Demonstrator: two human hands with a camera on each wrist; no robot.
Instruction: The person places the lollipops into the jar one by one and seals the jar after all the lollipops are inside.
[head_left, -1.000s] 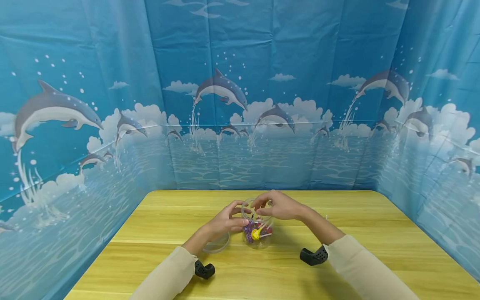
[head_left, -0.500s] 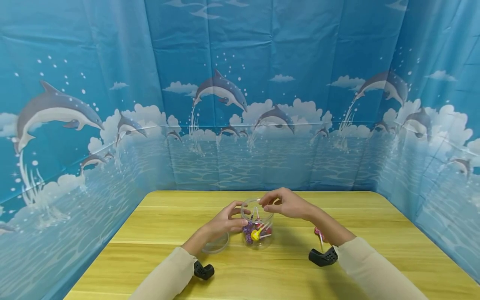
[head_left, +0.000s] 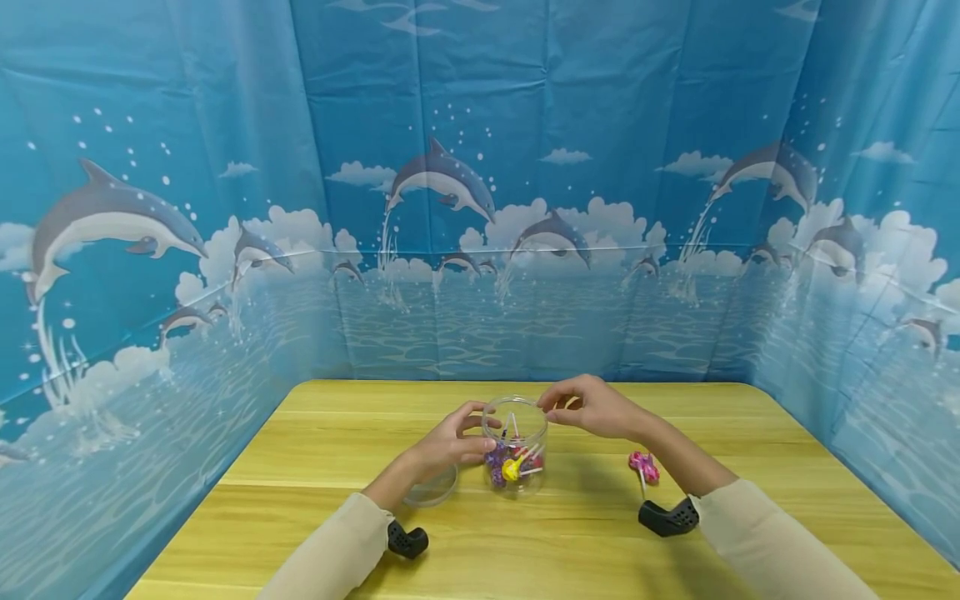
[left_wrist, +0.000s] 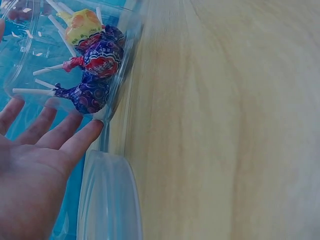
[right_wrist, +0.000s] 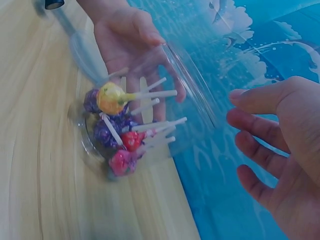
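Note:
A clear jar [head_left: 517,442] stands upright on the table, its mouth uncovered. My left hand [head_left: 450,440] holds the jar's left side, fingers spread along the wall in the left wrist view. Inside are several wrapped lollipops: a yellow lollipop [head_left: 512,470], purple lollipops [left_wrist: 100,58] and red or pink lollipops [right_wrist: 131,141], white sticks pointing mostly upward. My right hand [head_left: 600,406] is just right of the rim, apart from it, fingers loosely bent with nothing in them. A pink-wrapped lollipop [head_left: 643,467] lies on the table beneath the right forearm.
A round translucent lid [left_wrist: 112,195] lies on the table left of the jar, partly under the left wrist. The yellow wooden table [head_left: 315,533] ends at a blue dolphin-print curtain [head_left: 480,317] at the back and sides. Black wrist mounts [head_left: 667,518] hang below both sleeves.
My right hand has moved from over the jar's mouth to the right, outside the rim. The pink lollipop under the forearm has come into view. My left hand stays at the jar.

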